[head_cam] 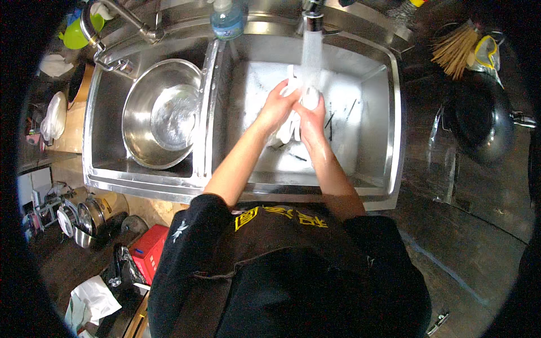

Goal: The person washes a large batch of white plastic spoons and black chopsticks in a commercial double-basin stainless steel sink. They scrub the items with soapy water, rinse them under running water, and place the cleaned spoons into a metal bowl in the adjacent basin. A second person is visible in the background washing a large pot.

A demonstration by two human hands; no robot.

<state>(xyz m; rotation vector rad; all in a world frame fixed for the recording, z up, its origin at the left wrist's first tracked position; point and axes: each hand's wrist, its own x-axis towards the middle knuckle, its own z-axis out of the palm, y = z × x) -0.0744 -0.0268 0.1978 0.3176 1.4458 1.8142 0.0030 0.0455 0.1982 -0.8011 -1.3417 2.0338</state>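
Water pours from a chrome faucet (313, 21) over both hands in the right basin of a stainless steel sink (372, 122). My left hand (274, 107) and my right hand (312, 120) meet under the stream. Between them is a bunch of white spoons (311, 99), apparently soup spoons, some with handles pointing up. More of the white spoons (287, 130) show just below the fingers, but whether these are held or lie on the basin floor I cannot tell. Several thin dark strips, perhaps scraps or marks, lie on the basin floor.
In the left basin sits a large steel bowl (169, 114), with a second faucet (122, 65) above it. A blue soap bottle (227, 21) stands behind the divider. To the right are a black wok (482, 118) and a bamboo brush (456, 48). A red box (148, 253) is at lower left.
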